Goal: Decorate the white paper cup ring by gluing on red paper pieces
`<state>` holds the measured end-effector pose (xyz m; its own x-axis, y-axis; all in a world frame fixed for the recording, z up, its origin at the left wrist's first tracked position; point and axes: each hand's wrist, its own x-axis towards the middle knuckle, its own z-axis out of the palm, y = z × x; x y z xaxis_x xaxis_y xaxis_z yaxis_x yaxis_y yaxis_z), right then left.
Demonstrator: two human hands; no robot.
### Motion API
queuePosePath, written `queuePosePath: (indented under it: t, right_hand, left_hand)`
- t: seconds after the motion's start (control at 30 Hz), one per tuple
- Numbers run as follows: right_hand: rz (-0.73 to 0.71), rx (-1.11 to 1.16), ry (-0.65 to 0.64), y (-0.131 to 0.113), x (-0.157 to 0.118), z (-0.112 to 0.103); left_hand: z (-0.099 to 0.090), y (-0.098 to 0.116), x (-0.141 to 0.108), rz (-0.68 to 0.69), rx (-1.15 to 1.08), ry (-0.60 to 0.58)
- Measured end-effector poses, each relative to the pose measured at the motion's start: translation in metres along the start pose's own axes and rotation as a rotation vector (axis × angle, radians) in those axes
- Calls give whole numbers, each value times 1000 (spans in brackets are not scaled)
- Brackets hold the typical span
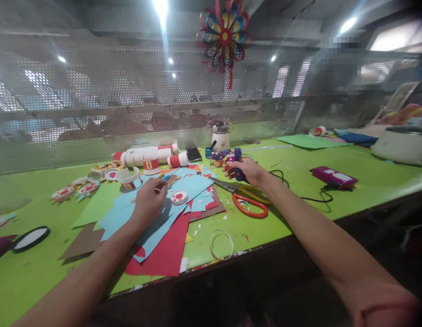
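Note:
My right hand (248,170) is wrapped round a blue glue gun (234,156) with a small red light lit on it. Below that hand lie scissors (250,205) with orange handles. My left hand (152,195) is over a pile of light blue paper (193,185), its fingers pinched together. What sits between those fingertips is too small to make out; a small bright blue bit (166,177) shows beside them. Just right of the left hand, a white disc with red spots (179,197) rests on the paper.
Paper cups (151,166), a cup ring (128,177) and decorated discs (63,193) stand behind and left. A purple power bank (334,177) with a black cable lies right. A bottle (220,136) stands by the mesh screen (146,109). A tape roll (222,245) lies near the front edge.

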<state>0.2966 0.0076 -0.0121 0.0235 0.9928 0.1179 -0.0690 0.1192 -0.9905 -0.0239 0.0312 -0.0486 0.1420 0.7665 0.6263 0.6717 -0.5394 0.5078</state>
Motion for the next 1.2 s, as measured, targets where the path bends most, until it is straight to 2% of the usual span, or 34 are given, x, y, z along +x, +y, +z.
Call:
queuePosePath:
  t: [0.77,1.2]
  right_hand:
    - [57,-130,83,-1,-1,0]
    - [-16,-382,-47,-5,-13,-6]
  left_hand:
    - [-3,4,-1,-57,-36,-9]
    - [-3,6,-4,-52,-81,-30]
